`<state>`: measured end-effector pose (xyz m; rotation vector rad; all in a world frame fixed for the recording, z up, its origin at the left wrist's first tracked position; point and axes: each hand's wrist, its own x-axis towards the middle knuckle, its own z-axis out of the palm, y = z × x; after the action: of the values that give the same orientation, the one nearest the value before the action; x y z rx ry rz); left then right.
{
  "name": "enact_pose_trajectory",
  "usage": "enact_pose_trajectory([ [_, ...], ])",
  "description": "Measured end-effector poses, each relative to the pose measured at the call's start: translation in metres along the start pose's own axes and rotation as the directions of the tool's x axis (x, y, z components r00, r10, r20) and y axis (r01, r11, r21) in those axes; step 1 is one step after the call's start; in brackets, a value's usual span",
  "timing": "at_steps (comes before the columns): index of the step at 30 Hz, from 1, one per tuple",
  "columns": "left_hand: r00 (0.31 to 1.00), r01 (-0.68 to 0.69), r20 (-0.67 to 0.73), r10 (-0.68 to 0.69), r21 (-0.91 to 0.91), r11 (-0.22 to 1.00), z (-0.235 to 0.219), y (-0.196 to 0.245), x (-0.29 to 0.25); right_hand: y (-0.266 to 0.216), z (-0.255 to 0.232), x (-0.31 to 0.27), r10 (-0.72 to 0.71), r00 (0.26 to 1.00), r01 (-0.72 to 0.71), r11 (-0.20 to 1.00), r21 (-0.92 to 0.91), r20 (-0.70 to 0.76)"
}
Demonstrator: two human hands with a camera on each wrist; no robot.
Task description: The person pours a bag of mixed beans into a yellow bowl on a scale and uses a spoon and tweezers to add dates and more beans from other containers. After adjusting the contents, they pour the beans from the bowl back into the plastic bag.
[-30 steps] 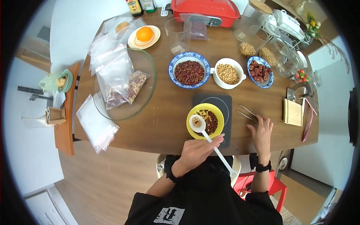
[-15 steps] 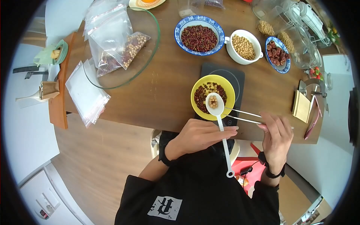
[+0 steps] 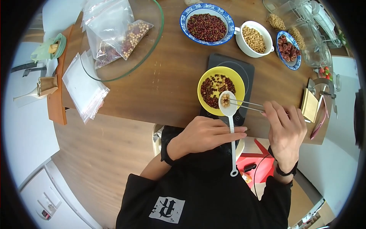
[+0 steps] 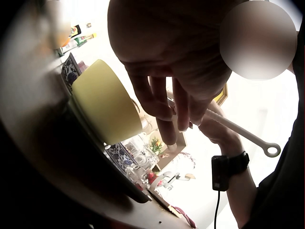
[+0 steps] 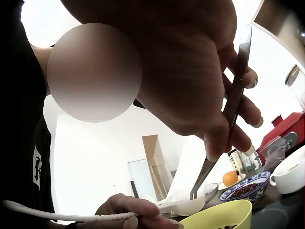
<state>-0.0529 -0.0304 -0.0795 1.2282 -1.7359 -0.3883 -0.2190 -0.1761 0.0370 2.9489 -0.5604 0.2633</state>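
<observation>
My left hand [image 3: 204, 134] holds a long white spoon [image 3: 233, 152] by its handle. Several pale beans lie in the spoon's bowl, which is over the near rim of a yellow bowl [image 3: 239, 81] of dark red beans. In my right hand [image 3: 285, 131] are metal tweezers [image 5: 233, 102], pinched between thumb and fingers. Their tips reach into the spoon among the pale beans. The left wrist view shows the yellow bowl's side [image 4: 106, 102] and the spoon's ring end [image 4: 272, 150] beyond my left fingers.
The yellow bowl stands on a black cooktop [image 3: 244, 70]. Behind are a blue-white bowl [image 3: 183, 23] of red beans, a white pot [image 3: 249, 53] of pale beans and a dish [image 3: 293, 65] of dried red fruit. Zip bags [image 3: 85, 89] and a glass bowl [image 3: 154, 45] lie left.
My right hand has picked the tweezers up from the table and brought their tips to the spoon. The spoon has shifted toward the bowl's near right side. The head view has tilted down.
</observation>
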Motion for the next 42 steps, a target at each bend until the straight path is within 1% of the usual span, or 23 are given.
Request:
enact_pose_trajectory([
  [7,1.000,-0.003,-0.010,0.004,0.022,1.000,0.002,0.000,0.000,-0.002,0.000,0.004,-0.034,0.999,0.035,0.999,-0.027,0.041],
  [14,0.999,0.015,-0.030,-0.015,0.001,1.000,0.003,-0.002,-0.002,-0.005,0.001,0.006,-0.055,0.998,0.055,0.998,-0.024,0.028],
  [17,0.999,0.027,-0.032,-0.027,-0.003,1.000,0.002,-0.002,-0.002,-0.004,-0.001,0.005,-0.036,0.999,0.036,0.999,-0.006,-0.003],
  [21,0.999,0.040,-0.020,-0.039,0.002,0.999,-0.001,-0.002,-0.004,0.002,0.000,0.002,0.025,0.996,-0.026,1.000,-0.004,-0.085],
  [22,0.998,0.065,0.005,-0.065,-0.016,0.998,-0.003,0.000,-0.004,0.004,0.001,0.002,0.042,0.992,-0.042,0.999,-0.002,-0.117],
  [23,0.996,0.090,0.029,-0.089,-0.031,0.995,-0.004,0.000,-0.004,0.004,0.004,0.003,0.040,0.992,-0.041,0.999,-0.002,-0.118],
  [25,0.995,0.094,0.028,-0.094,-0.028,0.995,-0.005,0.001,-0.006,0.003,0.010,0.003,0.098,0.984,-0.099,0.995,0.000,-0.149],
  [29,0.994,0.105,0.039,-0.103,-0.034,0.994,-0.006,0.001,-0.009,0.000,0.014,0.003,0.108,0.989,-0.107,0.994,0.012,-0.101],
  [31,0.993,0.112,0.045,-0.110,-0.035,0.993,-0.008,0.001,-0.011,0.000,0.010,0.002,0.056,0.997,-0.054,0.998,0.034,-0.053],
  [32,0.992,0.115,0.054,-0.113,-0.037,0.993,-0.008,0.001,-0.011,0.000,0.010,0.003,0.056,0.997,-0.055,0.998,0.034,-0.052],
  [34,0.993,0.105,0.052,-0.102,-0.045,0.994,-0.006,0.001,-0.010,-0.001,0.009,0.005,-0.014,0.999,0.016,0.999,0.037,-0.046],
  [35,0.994,0.096,0.049,-0.094,-0.047,0.994,-0.006,0.001,-0.011,-0.002,0.008,0.006,-0.014,0.999,0.015,0.999,0.036,-0.046],
  [37,0.995,0.088,0.046,-0.086,-0.051,0.995,-0.006,0.001,-0.010,-0.003,0.007,0.008,-0.058,0.998,0.058,0.997,0.041,0.002],
  [42,0.997,0.068,0.031,-0.067,-0.046,0.997,-0.006,0.002,-0.010,-0.004,0.008,0.011,-0.095,0.995,0.095,0.995,0.020,0.017],
])
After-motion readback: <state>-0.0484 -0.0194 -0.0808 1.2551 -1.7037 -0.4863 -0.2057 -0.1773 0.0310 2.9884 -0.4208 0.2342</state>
